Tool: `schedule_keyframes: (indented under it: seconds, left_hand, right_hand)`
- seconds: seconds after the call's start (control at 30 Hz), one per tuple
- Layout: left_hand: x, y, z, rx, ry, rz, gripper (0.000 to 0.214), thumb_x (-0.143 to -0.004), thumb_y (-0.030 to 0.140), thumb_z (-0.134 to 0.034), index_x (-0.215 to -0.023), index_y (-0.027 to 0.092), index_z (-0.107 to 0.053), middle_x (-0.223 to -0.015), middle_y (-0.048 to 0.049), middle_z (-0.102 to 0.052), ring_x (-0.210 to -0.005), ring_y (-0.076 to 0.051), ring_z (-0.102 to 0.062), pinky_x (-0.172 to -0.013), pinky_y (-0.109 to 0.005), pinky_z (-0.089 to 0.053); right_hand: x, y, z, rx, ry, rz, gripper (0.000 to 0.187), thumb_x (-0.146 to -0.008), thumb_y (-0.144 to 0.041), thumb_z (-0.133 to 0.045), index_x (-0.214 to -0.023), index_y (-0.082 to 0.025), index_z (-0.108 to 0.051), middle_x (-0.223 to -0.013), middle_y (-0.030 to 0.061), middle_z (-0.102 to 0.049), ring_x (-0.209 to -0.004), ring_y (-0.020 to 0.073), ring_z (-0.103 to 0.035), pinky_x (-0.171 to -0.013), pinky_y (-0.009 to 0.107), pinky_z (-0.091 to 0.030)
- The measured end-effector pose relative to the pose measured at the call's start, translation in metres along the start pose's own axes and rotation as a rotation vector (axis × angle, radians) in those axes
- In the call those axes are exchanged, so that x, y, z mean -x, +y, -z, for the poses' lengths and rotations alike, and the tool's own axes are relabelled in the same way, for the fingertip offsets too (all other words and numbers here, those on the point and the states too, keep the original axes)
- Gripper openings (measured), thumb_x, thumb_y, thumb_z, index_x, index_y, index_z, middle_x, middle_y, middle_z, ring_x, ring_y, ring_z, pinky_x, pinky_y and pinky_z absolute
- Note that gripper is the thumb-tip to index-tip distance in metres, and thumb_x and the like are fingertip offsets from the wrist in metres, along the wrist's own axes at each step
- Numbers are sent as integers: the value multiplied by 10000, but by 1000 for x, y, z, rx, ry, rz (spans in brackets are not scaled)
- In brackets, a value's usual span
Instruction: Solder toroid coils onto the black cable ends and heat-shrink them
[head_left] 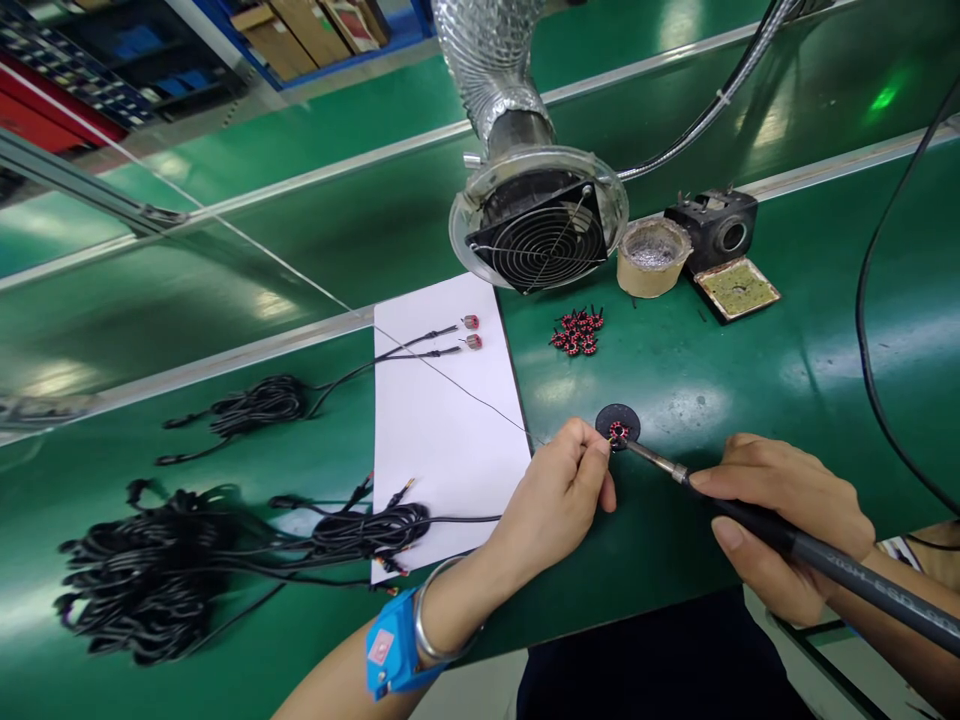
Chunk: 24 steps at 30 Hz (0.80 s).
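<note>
Green bench mat all over. Extractor fan at 12 o'clock, foil duct above it. Tape roll, black iron stand and sponge tray at 1 o'clock. Red coil pile just under the fan. White paper near centre, two coil-tipped leads across its top edge. Big black cable bundle at 8 o'clock, smaller bundle at 9. Loose black cord at 3 o'clock.
</note>
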<state>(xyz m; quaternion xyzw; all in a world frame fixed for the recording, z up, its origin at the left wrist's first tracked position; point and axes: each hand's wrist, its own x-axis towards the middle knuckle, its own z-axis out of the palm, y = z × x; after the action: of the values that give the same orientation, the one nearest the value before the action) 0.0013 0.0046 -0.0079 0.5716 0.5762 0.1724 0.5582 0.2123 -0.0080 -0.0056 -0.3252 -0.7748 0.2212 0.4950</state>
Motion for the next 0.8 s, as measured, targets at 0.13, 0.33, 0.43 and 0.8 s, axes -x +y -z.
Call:
schedule_keyframes:
  seconds: [0.13, 0.33, 0.43, 0.8]
  left_hand:
    - [0, 0, 0, 5, -5, 3, 257, -1012, 384, -342, -827, 234, -438, -584, 58, -621, -567, -146, -505, -623, -286, -379]
    - [-2, -3, 2, 48, -20, 10, 278, -1018, 401, -339, -825, 230, -444, -599, 59, -621, -595, -142, -500, -624, -280, -360]
    - [-3, -6, 4, 89, -43, 12, 296, -1021, 418, -328, -819, 230, -434, -591, 62, -606, -578, -137, -481, -592, -278, -334]
    - [-2, 1, 4, 17, -29, -36, 257, -1024, 379, -326, -847, 226, -433, -610, 50, -619, -618, -146, -535, -673, -292, -390]
  right_hand:
    - [-1, 3, -1, 12, 76, 35, 359, -799, -113, -555, -1141, -173, -646, -717, 37, -631, -557, 155, -571, -477, 308, -499]
    - [-14, 14, -5, 24, 88, -38, 378, -867, -41, -572, -1212, -187, -623, -765, 4, -661, -586, 103, -597, -495, 227, -492]
    - [-29, 21, -10, 98, -81, 2, 212, -878, -64, -599, -1045, -186, -647, -801, -2, -681, -622, 91, -603, -580, 214, -516]
    - [-24, 17, -3, 98, -135, 91, 349, -901, -121, -547, -1246, -140, -593, -869, 65, -697, -667, 141, -613, -593, 281, -515]
